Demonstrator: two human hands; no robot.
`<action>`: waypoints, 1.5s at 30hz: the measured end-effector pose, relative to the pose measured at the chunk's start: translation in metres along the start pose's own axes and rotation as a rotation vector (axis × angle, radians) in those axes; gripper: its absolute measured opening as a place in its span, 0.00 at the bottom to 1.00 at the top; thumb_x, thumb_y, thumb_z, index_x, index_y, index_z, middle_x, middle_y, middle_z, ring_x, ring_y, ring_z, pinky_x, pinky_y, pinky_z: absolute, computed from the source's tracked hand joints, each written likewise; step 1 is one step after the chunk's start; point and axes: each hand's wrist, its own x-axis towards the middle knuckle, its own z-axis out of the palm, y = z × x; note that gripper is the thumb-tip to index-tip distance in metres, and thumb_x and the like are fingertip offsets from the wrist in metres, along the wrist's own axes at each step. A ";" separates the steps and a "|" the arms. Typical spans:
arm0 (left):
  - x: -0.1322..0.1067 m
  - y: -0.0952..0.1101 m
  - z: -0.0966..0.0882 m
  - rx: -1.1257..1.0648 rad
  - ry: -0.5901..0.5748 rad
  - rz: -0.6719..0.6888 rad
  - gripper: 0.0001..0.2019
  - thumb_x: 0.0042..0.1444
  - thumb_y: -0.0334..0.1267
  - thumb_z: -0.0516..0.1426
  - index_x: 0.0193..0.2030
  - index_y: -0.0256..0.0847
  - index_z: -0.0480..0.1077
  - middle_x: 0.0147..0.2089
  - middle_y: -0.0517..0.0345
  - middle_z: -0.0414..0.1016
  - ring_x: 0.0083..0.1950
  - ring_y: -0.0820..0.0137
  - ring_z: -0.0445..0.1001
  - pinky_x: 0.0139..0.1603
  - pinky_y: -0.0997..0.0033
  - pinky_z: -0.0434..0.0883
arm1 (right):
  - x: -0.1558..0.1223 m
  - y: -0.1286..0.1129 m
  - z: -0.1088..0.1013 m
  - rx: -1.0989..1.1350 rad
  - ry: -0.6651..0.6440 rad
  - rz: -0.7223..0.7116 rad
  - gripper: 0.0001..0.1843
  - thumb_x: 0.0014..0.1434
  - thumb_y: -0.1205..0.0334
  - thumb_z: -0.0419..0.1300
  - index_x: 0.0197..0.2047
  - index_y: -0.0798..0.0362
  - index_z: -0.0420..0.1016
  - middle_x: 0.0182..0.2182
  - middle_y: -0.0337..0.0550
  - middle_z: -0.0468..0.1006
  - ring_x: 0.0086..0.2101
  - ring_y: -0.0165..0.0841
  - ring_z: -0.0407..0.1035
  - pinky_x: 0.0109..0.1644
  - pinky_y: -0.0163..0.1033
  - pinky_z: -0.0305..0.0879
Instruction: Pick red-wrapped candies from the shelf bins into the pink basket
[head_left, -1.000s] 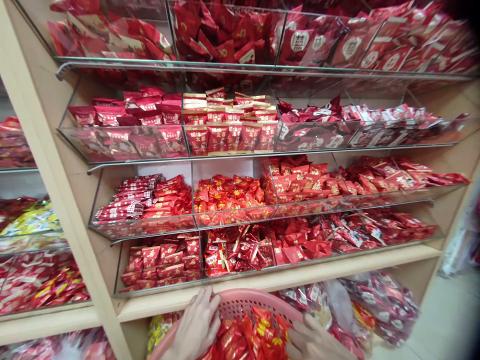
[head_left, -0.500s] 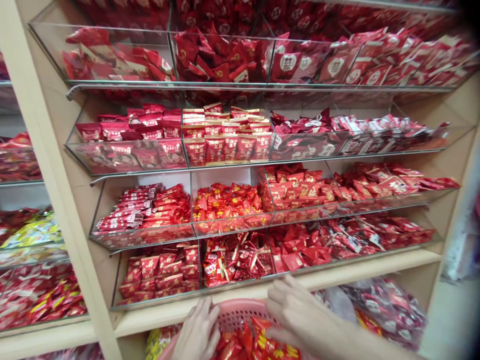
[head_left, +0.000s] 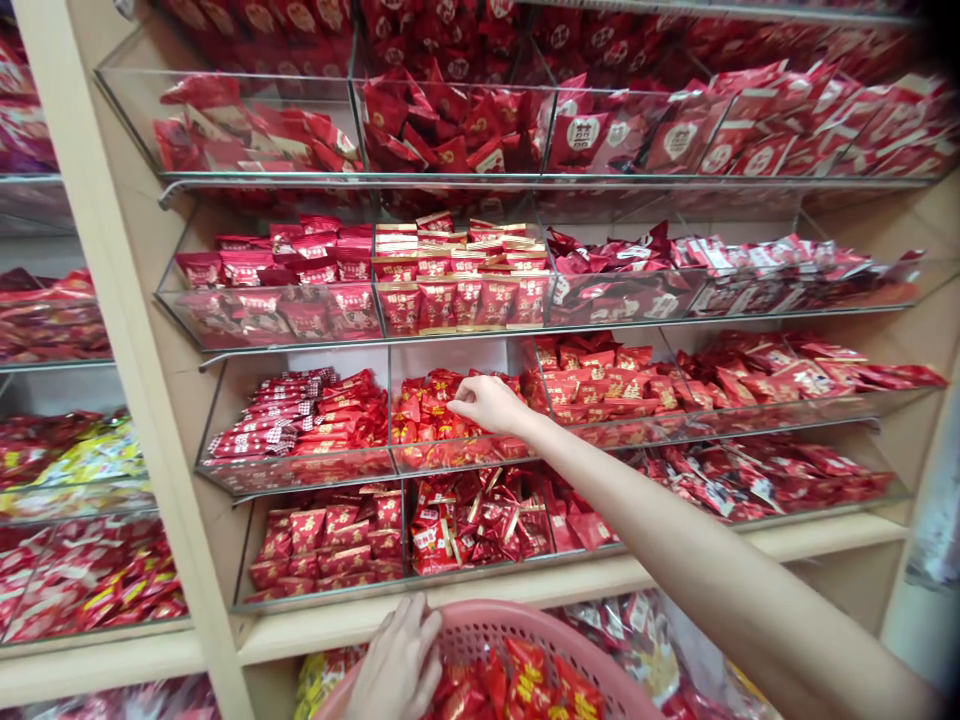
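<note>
Head view, single frame.

Right hand (head_left: 487,403): arm stretched up from the lower right, hand inside the middle clear bin (head_left: 450,462) of the third tier. The fingers are curled down, with the tips on the red-and-gold candies (head_left: 427,415) near the bin's left half. I cannot tell whether a piece is pinched. The wrist crosses the bin's front lip. The glass tier above leaves a low gap over the knuckles.

Left hand (head_left: 397,665): at the bottom edge, fingers draped over the near-left rim of the pink basket (head_left: 525,622), grasping it. The thumb is hidden.

The basket sits just below the front edge of the wooden shelf board (head_left: 315,625), and the rim almost touches it. Red packets (head_left: 525,680) are heaped inside.

The glass divider (head_left: 389,400) stands to the left of the right hand, with striped packets (head_left: 300,415) beyond it. The bin on its right is full. The forearm spans the lowest bin row without touching its contents.
</note>
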 end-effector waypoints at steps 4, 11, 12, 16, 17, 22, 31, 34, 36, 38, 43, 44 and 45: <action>-0.001 0.000 0.003 0.025 0.071 0.005 0.21 0.48 0.34 0.55 0.51 0.44 0.63 0.52 0.46 0.72 0.51 0.58 0.72 0.47 0.60 0.73 | -0.001 0.007 0.016 0.020 -0.008 0.091 0.14 0.56 0.52 0.55 0.28 0.52 0.74 0.28 0.42 0.78 0.31 0.31 0.70 0.32 0.32 0.58; 0.001 0.002 -0.003 0.031 0.076 0.020 0.20 0.48 0.34 0.54 0.50 0.43 0.64 0.50 0.45 0.73 0.51 0.58 0.72 0.47 0.59 0.73 | -0.002 0.008 0.018 -0.008 -0.078 0.199 0.21 0.46 0.40 0.59 0.27 0.51 0.75 0.28 0.44 0.78 0.33 0.35 0.71 0.33 0.34 0.59; 0.002 0.002 -0.004 0.031 0.076 0.024 0.20 0.48 0.34 0.54 0.50 0.43 0.64 0.50 0.44 0.73 0.50 0.57 0.72 0.46 0.60 0.73 | -0.001 0.008 0.018 -0.014 -0.094 0.217 0.22 0.43 0.38 0.60 0.26 0.51 0.75 0.28 0.44 0.78 0.33 0.36 0.71 0.33 0.34 0.60; 0.003 0.002 -0.006 0.018 0.062 0.017 0.20 0.48 0.34 0.54 0.50 0.43 0.64 0.51 0.44 0.72 0.51 0.58 0.72 0.47 0.60 0.72 | 0.000 0.007 0.018 -0.031 -0.139 0.248 0.24 0.40 0.37 0.61 0.25 0.51 0.76 0.28 0.44 0.78 0.33 0.36 0.71 0.34 0.35 0.61; 0.003 0.002 -0.006 0.006 0.051 0.006 0.20 0.48 0.34 0.54 0.50 0.43 0.63 0.51 0.45 0.72 0.51 0.58 0.71 0.48 0.60 0.72 | 0.000 0.007 0.018 -0.034 -0.143 0.247 0.23 0.40 0.37 0.61 0.25 0.50 0.76 0.29 0.44 0.78 0.34 0.36 0.71 0.34 0.35 0.61; 0.003 0.004 -0.005 -0.038 0.003 -0.025 0.19 0.49 0.34 0.53 0.50 0.44 0.64 0.53 0.47 0.71 0.52 0.58 0.71 0.50 0.59 0.71 | -0.001 0.007 0.019 -0.043 -0.133 0.233 0.15 0.43 0.47 0.61 0.27 0.49 0.77 0.30 0.42 0.78 0.35 0.36 0.71 0.34 0.34 0.60; 0.003 0.004 -0.006 -0.067 -0.060 -0.042 0.19 0.50 0.32 0.52 0.51 0.42 0.64 0.54 0.44 0.70 0.54 0.56 0.69 0.52 0.56 0.69 | -0.004 0.009 0.019 0.023 -0.091 0.220 0.12 0.44 0.53 0.59 0.27 0.51 0.77 0.27 0.41 0.78 0.32 0.33 0.70 0.31 0.32 0.59; 0.005 0.005 -0.009 -0.067 -0.068 -0.034 0.18 0.50 0.32 0.52 0.50 0.42 0.65 0.53 0.43 0.70 0.53 0.55 0.70 0.51 0.56 0.69 | -0.003 0.011 0.019 0.062 -0.069 0.213 0.11 0.44 0.54 0.59 0.26 0.51 0.77 0.26 0.40 0.77 0.31 0.32 0.70 0.32 0.32 0.59; 0.006 0.006 -0.011 -0.072 -0.078 -0.030 0.18 0.50 0.33 0.52 0.50 0.42 0.65 0.52 0.43 0.70 0.53 0.55 0.69 0.51 0.56 0.69 | -0.003 0.012 0.020 0.089 -0.052 0.215 0.10 0.43 0.54 0.60 0.24 0.52 0.77 0.25 0.40 0.77 0.31 0.32 0.70 0.32 0.32 0.59; 0.007 0.006 -0.014 -0.089 -0.096 -0.041 0.18 0.50 0.33 0.52 0.50 0.42 0.65 0.52 0.44 0.70 0.53 0.56 0.69 0.51 0.56 0.69 | -0.002 0.013 0.020 0.121 -0.033 0.220 0.10 0.42 0.55 0.60 0.23 0.53 0.77 0.24 0.40 0.77 0.30 0.32 0.70 0.32 0.32 0.59; 0.010 0.009 -0.019 -0.164 -0.120 -0.063 0.16 0.52 0.32 0.50 0.49 0.42 0.65 0.51 0.46 0.69 0.52 0.58 0.68 0.52 0.55 0.67 | -0.003 0.017 0.017 0.241 0.009 0.250 0.10 0.42 0.57 0.61 0.23 0.55 0.77 0.22 0.39 0.76 0.28 0.30 0.69 0.31 0.31 0.59; 0.011 0.009 -0.021 -0.174 -0.127 -0.063 0.16 0.52 0.32 0.50 0.48 0.41 0.65 0.50 0.45 0.69 0.52 0.58 0.68 0.52 0.55 0.67 | -0.003 0.017 0.016 0.272 0.023 0.259 0.10 0.43 0.58 0.61 0.24 0.56 0.77 0.21 0.39 0.75 0.28 0.30 0.68 0.30 0.31 0.60; 0.012 0.010 -0.023 -0.182 -0.138 -0.062 0.16 0.52 0.32 0.49 0.48 0.41 0.66 0.49 0.45 0.69 0.51 0.58 0.68 0.52 0.55 0.66 | -0.003 0.018 0.015 0.306 0.041 0.267 0.10 0.43 0.57 0.61 0.25 0.57 0.77 0.22 0.39 0.75 0.27 0.29 0.68 0.30 0.31 0.60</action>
